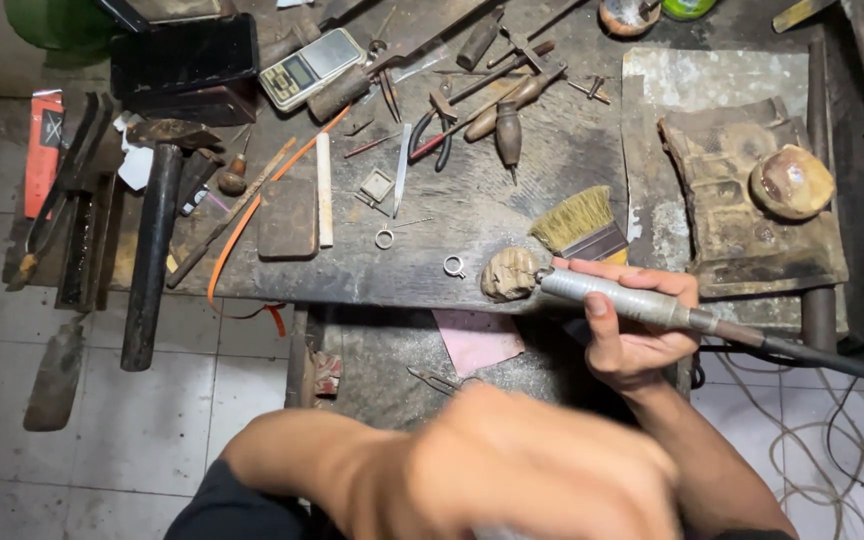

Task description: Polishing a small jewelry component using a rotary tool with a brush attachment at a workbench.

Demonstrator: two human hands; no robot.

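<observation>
- The right hand is closed around a silver rotary handpiece, thumb laid along its barrel; the tool runs level, its dark cable trailing off past the wrist.
- The handpiece's tip touches a tan buffing wheel at the desk edge, just beyond the fingertips.
- The left hand is blurred in the foreground, nearer the camera than the right hand; whether it grips anything cannot be told.
- A small silver ring lies on the desk just beside the buffing wheel, on the side away from the right hand.
- A bristle brush lies just beyond the right hand's knuckles.
</observation>
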